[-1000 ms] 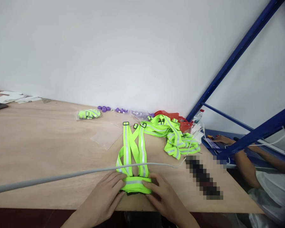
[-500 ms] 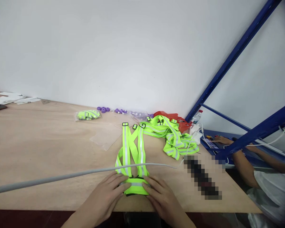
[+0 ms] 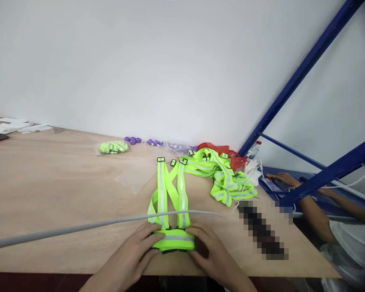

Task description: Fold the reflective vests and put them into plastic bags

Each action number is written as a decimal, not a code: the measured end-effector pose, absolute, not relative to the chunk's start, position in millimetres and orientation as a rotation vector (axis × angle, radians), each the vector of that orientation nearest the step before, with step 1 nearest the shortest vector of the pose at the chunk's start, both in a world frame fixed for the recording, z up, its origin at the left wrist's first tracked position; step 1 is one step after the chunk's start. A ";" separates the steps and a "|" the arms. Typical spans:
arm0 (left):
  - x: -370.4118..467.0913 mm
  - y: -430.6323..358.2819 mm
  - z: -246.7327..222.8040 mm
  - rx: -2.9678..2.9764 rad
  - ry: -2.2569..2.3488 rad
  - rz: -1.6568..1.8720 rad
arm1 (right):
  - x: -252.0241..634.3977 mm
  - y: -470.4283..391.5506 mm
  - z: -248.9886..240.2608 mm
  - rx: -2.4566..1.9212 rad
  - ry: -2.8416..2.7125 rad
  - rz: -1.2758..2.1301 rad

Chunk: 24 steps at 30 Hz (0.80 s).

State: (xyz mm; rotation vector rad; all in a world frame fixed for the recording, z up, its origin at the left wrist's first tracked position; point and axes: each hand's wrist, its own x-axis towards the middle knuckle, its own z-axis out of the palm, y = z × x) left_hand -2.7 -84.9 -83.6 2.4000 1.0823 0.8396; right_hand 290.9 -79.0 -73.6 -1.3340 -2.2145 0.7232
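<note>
A neon-yellow reflective vest [image 3: 182, 190] made of straps with silver stripes lies on the table, its black buckles at the far end. Its near part is folded into a flat band [image 3: 174, 240] close to the table's front edge. My left hand [image 3: 140, 243] grips the band's left end, fingers on top and thumb low against the near edge. At the right end, my right hand [image 3: 209, 247] has its fingertips on the upper corner and its thumb by the lower corner. A grey cable [image 3: 109, 222], blurred and near the camera, crosses in front of the straps.
More reflective straps [image 3: 222, 178] lie heaped at right beside a red bag [image 3: 239, 162]. A bagged vest [image 3: 113, 147], purple rolls [image 3: 133, 140] and a clear plastic bag [image 3: 136, 176] lie farther back. Blue frame posts [image 3: 304, 73] and a co-worker's arm [image 3: 314, 215] are at right.
My right hand has shifted slightly right to the band's end, with its thumb and fingers wider apart. More of the band shows between my hands.
</note>
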 end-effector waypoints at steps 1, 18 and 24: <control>-2.5 -84.8 -83.3 2.395 1.089 0.830 | 289.9 -79.0 -72.3 -1.338 -2.212 0.734; -3.5 -83.8 -72.6 2.453 1.094 0.817 | 283.1 -82.1 -67.6 -1.321 -2.148 0.774; -4.0 -84.6 -74.8 2.454 1.103 0.799 | 281.7 -83.6 -74.6 -1.332 -2.109 0.747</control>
